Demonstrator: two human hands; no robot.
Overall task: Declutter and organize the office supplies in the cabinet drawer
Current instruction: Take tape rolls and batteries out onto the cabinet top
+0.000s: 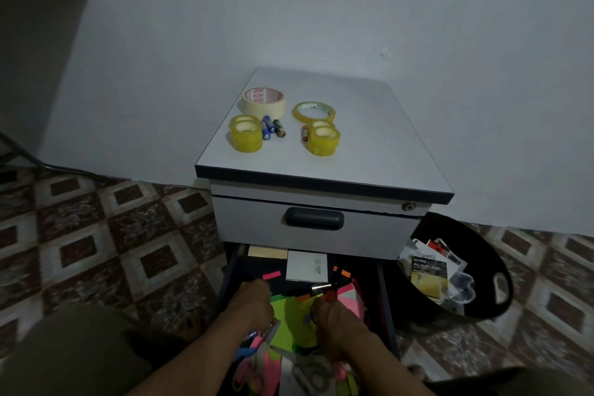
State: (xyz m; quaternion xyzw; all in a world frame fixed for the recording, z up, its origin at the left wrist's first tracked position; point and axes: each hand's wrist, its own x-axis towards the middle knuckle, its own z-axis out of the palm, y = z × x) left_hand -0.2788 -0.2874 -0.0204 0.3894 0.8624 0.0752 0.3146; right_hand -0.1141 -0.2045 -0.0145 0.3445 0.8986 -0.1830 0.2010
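Head view: the left hand and right hand reach into the open drawer onto loose sticky notes, probably to gather them. I cannot tell whether either grip is closed. Tape rolls and batteries lie grouped on the cabinet top, apparently sorted.

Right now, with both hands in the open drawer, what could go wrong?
Grey scissors and pink-handled scissors lie among the loose coloured notes beside the left hand and right hand; a blind grab might meet a blade. The batteries lie loose on the cabinet top; jolting the cabinet could roll them off.
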